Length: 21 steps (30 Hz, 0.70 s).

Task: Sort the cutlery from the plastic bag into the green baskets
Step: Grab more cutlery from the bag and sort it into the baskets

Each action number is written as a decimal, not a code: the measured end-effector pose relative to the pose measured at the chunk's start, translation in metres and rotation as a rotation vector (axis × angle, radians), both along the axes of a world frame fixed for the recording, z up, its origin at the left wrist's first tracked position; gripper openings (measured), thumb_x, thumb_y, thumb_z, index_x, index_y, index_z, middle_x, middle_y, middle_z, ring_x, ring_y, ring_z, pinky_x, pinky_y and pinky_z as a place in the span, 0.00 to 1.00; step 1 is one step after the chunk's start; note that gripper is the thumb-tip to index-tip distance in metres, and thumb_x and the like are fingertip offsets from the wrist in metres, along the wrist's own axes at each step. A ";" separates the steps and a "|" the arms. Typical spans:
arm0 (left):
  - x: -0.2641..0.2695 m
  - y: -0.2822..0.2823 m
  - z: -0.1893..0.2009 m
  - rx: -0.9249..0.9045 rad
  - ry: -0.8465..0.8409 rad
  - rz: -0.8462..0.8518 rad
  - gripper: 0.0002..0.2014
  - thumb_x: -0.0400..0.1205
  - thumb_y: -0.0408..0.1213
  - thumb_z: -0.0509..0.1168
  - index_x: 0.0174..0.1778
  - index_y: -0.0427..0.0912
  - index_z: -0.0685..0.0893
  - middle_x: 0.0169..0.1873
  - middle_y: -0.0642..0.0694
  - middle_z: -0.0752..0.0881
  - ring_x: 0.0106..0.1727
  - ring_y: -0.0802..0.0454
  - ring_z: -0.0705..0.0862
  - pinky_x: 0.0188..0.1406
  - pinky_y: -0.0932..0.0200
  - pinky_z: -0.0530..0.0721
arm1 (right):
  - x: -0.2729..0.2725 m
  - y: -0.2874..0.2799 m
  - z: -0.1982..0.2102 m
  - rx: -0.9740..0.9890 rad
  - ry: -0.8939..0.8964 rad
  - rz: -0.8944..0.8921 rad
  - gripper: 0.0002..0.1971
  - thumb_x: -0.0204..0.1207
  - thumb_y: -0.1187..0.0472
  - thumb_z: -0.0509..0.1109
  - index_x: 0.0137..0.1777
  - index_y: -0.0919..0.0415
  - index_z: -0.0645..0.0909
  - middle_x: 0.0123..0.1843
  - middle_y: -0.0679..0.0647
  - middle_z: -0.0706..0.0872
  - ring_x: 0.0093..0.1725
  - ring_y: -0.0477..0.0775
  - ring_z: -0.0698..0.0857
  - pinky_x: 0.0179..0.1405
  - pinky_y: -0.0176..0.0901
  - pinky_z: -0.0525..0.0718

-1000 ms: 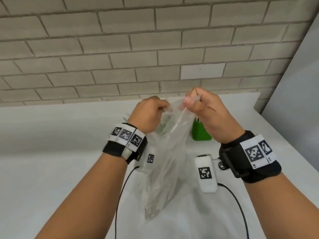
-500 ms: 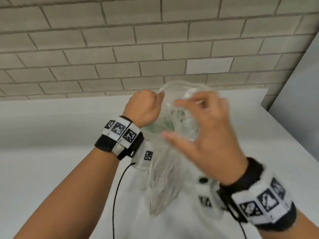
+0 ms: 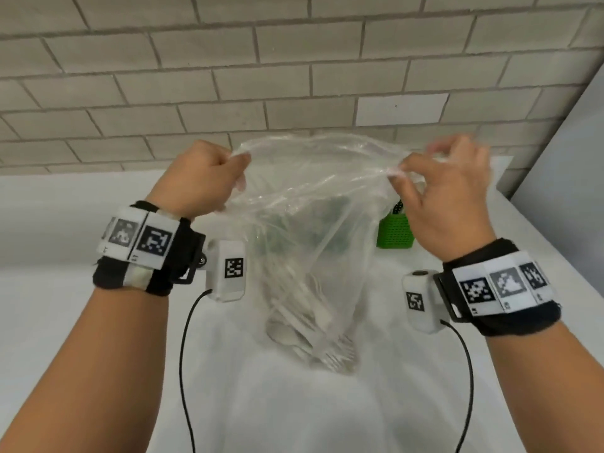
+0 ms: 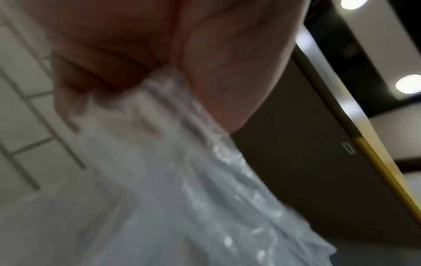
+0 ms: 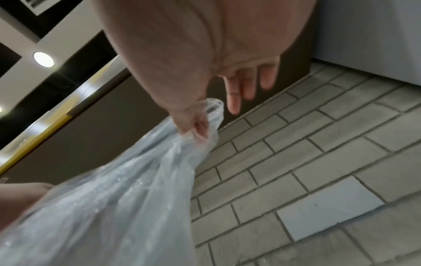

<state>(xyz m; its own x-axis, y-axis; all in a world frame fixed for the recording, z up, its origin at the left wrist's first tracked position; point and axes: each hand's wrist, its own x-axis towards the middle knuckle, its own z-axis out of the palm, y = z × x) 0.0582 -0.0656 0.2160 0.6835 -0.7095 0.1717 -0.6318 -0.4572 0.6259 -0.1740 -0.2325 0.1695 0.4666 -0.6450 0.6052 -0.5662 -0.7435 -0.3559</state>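
A clear plastic bag (image 3: 313,223) hangs between my two hands above the white table, its mouth stretched wide. My left hand (image 3: 209,178) grips the bag's left rim in a fist; the left wrist view shows the plastic bag (image 4: 182,180) bunched under the curled fingers. My right hand (image 3: 438,191) pinches the right rim between thumb and forefinger, the other fingers spread; the same pinch on the bag (image 5: 136,189) shows in the right wrist view. White plastic cutlery (image 3: 313,328), forks and spoons, lies heaped in the bag's bottom. A green basket (image 3: 394,235) stands behind the bag, partly hidden by my right hand.
The white table (image 3: 65,322) runs up to a grey brick wall (image 3: 261,76) at the back. A pale panel (image 3: 568,178) closes off the right side. Black cables hang from both wrist cameras over the table.
My hands have moved apart and pulled the bag's mouth wide open. The right hand, loose in front of the bag half a second ago, now pinches its right rim.
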 end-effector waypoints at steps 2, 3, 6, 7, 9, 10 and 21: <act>-0.003 0.004 0.000 0.040 -0.292 0.021 0.09 0.82 0.43 0.68 0.50 0.41 0.84 0.49 0.38 0.85 0.48 0.40 0.84 0.44 0.52 0.79 | 0.001 0.001 -0.002 0.257 0.112 0.104 0.19 0.86 0.49 0.57 0.42 0.60 0.81 0.40 0.57 0.82 0.44 0.61 0.82 0.40 0.47 0.73; -0.009 0.005 -0.002 0.032 -0.485 0.001 0.13 0.79 0.35 0.70 0.59 0.44 0.82 0.59 0.36 0.80 0.59 0.37 0.81 0.54 0.47 0.78 | 0.001 0.003 -0.001 0.397 0.101 0.171 0.19 0.87 0.51 0.55 0.42 0.61 0.81 0.36 0.55 0.83 0.38 0.58 0.83 0.35 0.47 0.73; -0.027 -0.002 -0.007 0.018 -0.834 -0.327 0.29 0.69 0.19 0.65 0.62 0.51 0.85 0.76 0.38 0.69 0.77 0.34 0.66 0.71 0.34 0.65 | 0.008 0.015 0.010 0.940 -0.268 0.461 0.14 0.84 0.63 0.60 0.42 0.66 0.84 0.35 0.52 0.85 0.31 0.53 0.84 0.30 0.48 0.81; -0.030 -0.007 -0.010 0.117 -0.862 -0.400 0.25 0.70 0.21 0.65 0.57 0.52 0.88 0.79 0.40 0.69 0.79 0.34 0.64 0.73 0.33 0.61 | 0.012 0.021 0.015 1.110 -0.465 0.557 0.13 0.81 0.64 0.62 0.37 0.65 0.83 0.35 0.53 0.84 0.33 0.54 0.84 0.32 0.51 0.84; -0.028 -0.024 -0.021 0.373 -0.797 -0.302 0.15 0.78 0.33 0.65 0.55 0.54 0.90 0.80 0.46 0.69 0.80 0.36 0.64 0.75 0.36 0.60 | 0.023 0.033 0.020 1.301 -0.779 0.654 0.13 0.75 0.60 0.64 0.28 0.58 0.77 0.31 0.55 0.77 0.34 0.56 0.80 0.35 0.53 0.85; -0.027 -0.033 -0.026 0.482 -0.755 -0.191 0.14 0.80 0.40 0.63 0.59 0.52 0.88 0.78 0.47 0.70 0.77 0.36 0.67 0.73 0.36 0.63 | 0.031 0.040 0.018 1.303 -0.835 0.653 0.13 0.73 0.61 0.67 0.27 0.56 0.75 0.30 0.58 0.73 0.32 0.57 0.77 0.34 0.49 0.84; -0.010 -0.031 -0.096 0.779 -0.665 -0.132 0.23 0.84 0.27 0.55 0.77 0.38 0.65 0.54 0.39 0.82 0.51 0.40 0.86 0.40 0.52 0.74 | 0.026 0.039 -0.011 0.418 0.659 0.394 0.09 0.73 0.58 0.76 0.53 0.55 0.87 0.53 0.47 0.86 0.45 0.42 0.85 0.48 0.36 0.82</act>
<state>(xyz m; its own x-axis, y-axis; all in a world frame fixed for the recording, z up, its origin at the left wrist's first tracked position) 0.0479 -0.0971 0.1205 0.5274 -0.8480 -0.0528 -0.8163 -0.4886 -0.3081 -0.1476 -0.1932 0.1580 0.8741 -0.4717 -0.1162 -0.4817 -0.8103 -0.3338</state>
